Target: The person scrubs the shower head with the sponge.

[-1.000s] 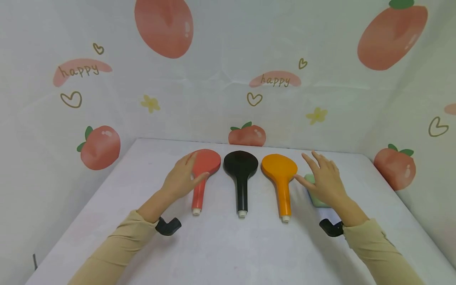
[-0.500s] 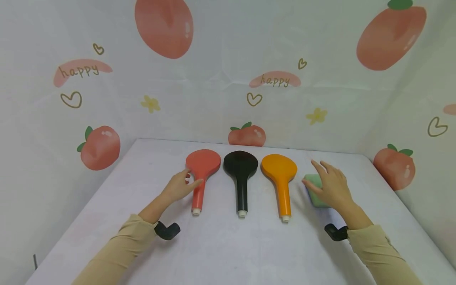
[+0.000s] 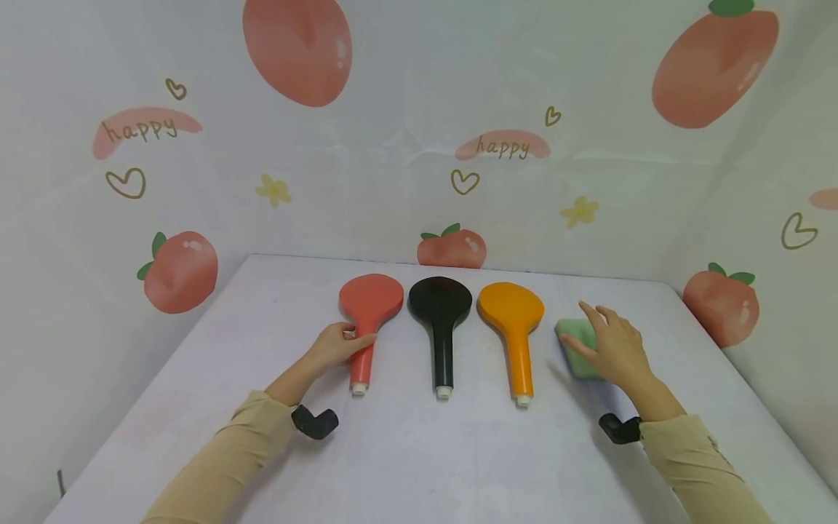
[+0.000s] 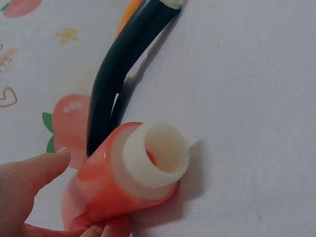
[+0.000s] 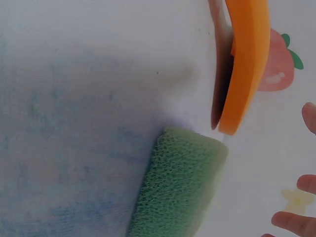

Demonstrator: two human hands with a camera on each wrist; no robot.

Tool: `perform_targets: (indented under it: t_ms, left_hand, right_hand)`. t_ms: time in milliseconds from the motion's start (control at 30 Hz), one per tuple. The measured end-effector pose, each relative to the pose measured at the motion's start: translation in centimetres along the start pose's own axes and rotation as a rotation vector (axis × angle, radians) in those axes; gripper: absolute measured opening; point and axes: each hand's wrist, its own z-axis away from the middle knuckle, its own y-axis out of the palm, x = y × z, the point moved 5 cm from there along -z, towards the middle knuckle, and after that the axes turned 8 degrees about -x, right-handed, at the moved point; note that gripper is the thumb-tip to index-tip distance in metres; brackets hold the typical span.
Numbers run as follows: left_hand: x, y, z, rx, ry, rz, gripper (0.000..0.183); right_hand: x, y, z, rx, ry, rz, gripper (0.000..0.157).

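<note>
A red shower head (image 3: 370, 297) with a white threaded end lies on the white table. My left hand (image 3: 334, 345) is at its handle, the thumb stretched across it in the head view. In the left wrist view the thumb (image 4: 44, 170) stands apart from the handle (image 4: 98, 192), and the fingertips are at its lower side. My right hand (image 3: 618, 349) hovers over a green sponge (image 3: 572, 354), fingers spread and holding nothing. In the right wrist view the sponge (image 5: 173, 187) lies apart from the fingertips at the right edge.
Right of the red one lie a black shower head (image 3: 441, 302) and an orange shower head (image 3: 512, 304), handles toward me. A white cloth with peach prints (image 3: 393, 182) hangs behind the table. Each wrist wears a black camera mount.
My left hand has come down from the red shower head's round face to its handle. The right hand has shifted away from the orange shower head, right and slightly toward me, over the sponge.
</note>
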Motion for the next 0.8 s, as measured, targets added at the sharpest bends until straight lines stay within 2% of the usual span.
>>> perform_targets:
  t_ms: [233,400,567,800]
  left_hand:
    - [0.1,0.2,-0.3,0.004,-0.047,0.018,0.066]
    - [0.1,0.4,-0.4,-0.002,-0.050,0.049,0.062]
    - [-0.5,1.0,0.3,-0.023,-0.024,0.141,0.060]
    - [-2.6,1.8,2.2,-0.064,0.086,0.237,0.054]
  right_hand:
    - [-0.6,0.4,0.1,0.017,0.013,0.013,0.070]
    - [-0.9,0.9,0.2,0.045,0.023,0.015,0.070]
    - [-1.1,1.3,0.4,0.075,0.038,0.016,0.071]
    - [-1.7,2.2,0.6,0.158,0.081,0.041,0.077]
